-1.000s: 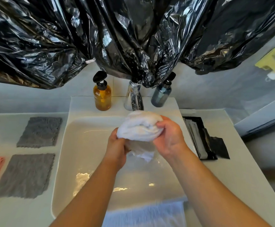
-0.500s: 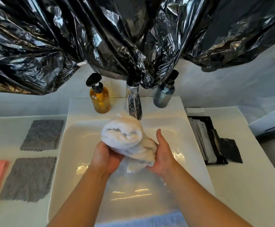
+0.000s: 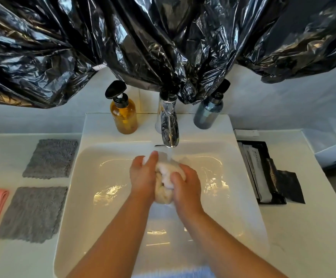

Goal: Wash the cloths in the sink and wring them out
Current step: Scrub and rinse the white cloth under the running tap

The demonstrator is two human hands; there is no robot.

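We are gripping the wadded white cloth (image 3: 164, 177) between both hands, left hand (image 3: 143, 177) and right hand (image 3: 187, 185) each curling round a side, holding it over the sink (image 3: 107, 167) just below the faucet (image 3: 168, 125)

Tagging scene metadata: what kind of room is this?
Probably a bathroom, at the vanity: a white countertop basin with a chrome faucet, and an amber pump bottle standing on the basin's back ledge beside it.

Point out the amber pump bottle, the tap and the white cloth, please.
amber pump bottle (image 3: 124, 119): head view, on its glass body.
tap (image 3: 168, 125): head view, on its chrome spout.
white cloth (image 3: 164, 169): head view, on its bunched middle.
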